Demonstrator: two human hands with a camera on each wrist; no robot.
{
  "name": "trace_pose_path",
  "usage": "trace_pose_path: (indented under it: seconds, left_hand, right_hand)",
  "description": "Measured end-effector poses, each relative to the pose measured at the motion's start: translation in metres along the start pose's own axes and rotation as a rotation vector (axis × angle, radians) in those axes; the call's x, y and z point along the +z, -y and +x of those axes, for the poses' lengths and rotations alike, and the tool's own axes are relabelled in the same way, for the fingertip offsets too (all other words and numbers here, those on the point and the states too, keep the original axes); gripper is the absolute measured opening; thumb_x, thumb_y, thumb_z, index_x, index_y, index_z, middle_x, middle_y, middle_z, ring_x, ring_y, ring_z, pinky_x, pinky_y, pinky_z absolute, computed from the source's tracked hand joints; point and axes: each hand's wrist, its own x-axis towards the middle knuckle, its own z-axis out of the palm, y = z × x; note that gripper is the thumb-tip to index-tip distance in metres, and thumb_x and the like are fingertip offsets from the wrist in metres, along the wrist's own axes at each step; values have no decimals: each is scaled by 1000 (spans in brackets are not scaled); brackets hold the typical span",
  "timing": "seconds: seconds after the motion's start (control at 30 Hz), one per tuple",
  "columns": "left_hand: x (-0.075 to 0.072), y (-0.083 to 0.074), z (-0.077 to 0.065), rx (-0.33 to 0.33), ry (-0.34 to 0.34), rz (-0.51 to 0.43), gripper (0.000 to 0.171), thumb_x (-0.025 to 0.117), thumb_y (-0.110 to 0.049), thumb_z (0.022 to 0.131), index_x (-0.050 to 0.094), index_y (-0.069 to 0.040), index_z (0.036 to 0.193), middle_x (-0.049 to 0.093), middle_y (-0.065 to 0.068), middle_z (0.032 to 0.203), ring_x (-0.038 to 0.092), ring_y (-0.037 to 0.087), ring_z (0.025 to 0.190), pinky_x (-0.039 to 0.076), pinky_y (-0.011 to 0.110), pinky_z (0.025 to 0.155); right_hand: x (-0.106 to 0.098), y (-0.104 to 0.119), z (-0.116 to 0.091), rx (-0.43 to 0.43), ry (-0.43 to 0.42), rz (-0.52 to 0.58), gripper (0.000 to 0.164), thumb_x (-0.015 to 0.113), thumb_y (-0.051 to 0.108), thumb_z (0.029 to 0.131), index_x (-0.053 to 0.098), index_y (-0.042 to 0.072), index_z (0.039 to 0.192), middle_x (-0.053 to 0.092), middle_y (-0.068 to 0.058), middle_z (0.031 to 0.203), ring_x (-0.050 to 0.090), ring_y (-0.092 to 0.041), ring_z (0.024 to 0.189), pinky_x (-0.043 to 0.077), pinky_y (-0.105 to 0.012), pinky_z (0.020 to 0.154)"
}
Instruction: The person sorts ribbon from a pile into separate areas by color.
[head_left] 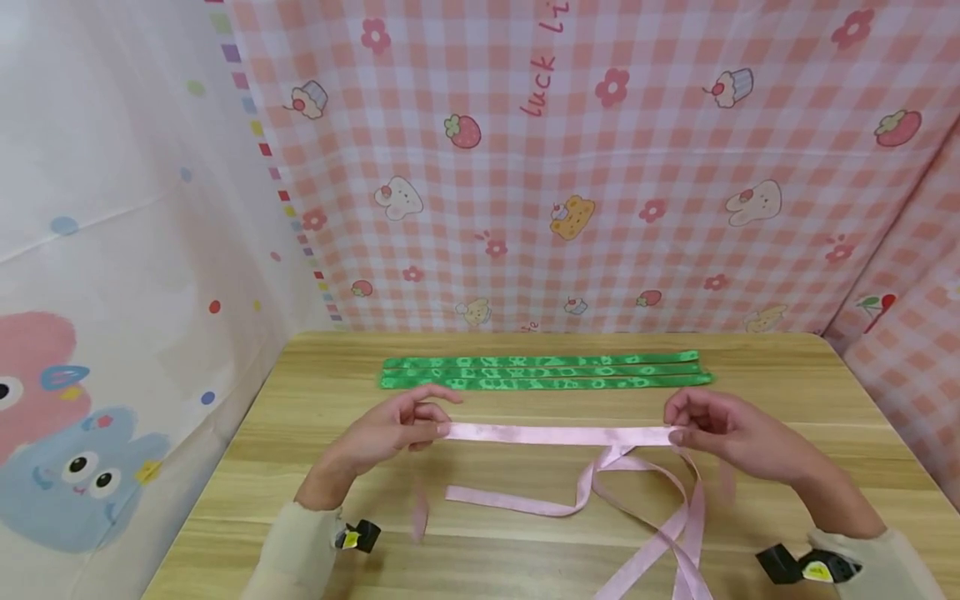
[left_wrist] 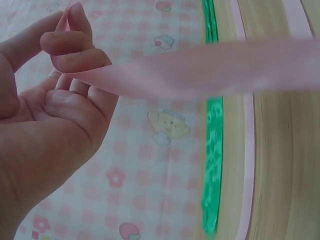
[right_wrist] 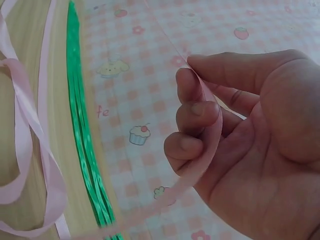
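A pink ribbon (head_left: pixel 558 435) stretches straight between the two hands, over the wooden table. My left hand (head_left: pixel 397 429) pinches one end between thumb and fingers; my right hand (head_left: pixel 723 433) pinches the other. In the left wrist view, a ribbon tail (left_wrist: pixel 200 72) passes over the curled fingers and runs off to the right. A tail (right_wrist: pixel 207 155) curves down past the right hand's fingers in that wrist view. More pink ribbon (head_left: pixel 517 502) lies loose on the table in front, looped and crossing itself toward the right. Several green strips (head_left: pixel 540 372) lie side by side behind the hands.
The wooden table (head_left: pixel 247 500) ends at a pink checked cloth (head_left: pixel 510 167) hanging along its back. A white printed cloth (head_left: pixel 150 250) hangs on the left, and checked cloth hangs on the right. In the right wrist view, a narrow pink strip (right_wrist: pixel 45 95) lies beside the green strips.
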Motion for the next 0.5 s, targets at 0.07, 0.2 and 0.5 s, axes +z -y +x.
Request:
trace_pose_path:
  seconds: [0.07,0.2,0.5]
  left_hand:
    - [-3,0,-2,-4,-14,12,42,63,-13,97,51,-9,137,66,2,94,39,12,63,35,24,60]
    - [-9,2,-5,-25,-49,32,40,65,-15,97,53,-10,135,66,2,92,39,11,63,35,24,60]
    - [-27,7,-16,-60,-103,66,40,64,-15,97,53,-9,134,69,4,94,45,14,66,39,23,61]
  right_hand:
    - [-3,1,-2,-12,-5,2,10,56,-7,96,55,-2,104,58,-3,84,57,-6,75,53,-25,66]
    - [-8,1,-4,-36,-11,16,11,53,-11,96,53,-5,105,60,-4,86,59,-6,79,54,-24,69]
    - [-23,-3,-14,8,-41,7,11,50,-8,98,53,-2,107,60,4,87,57,-6,74,51,-34,48]
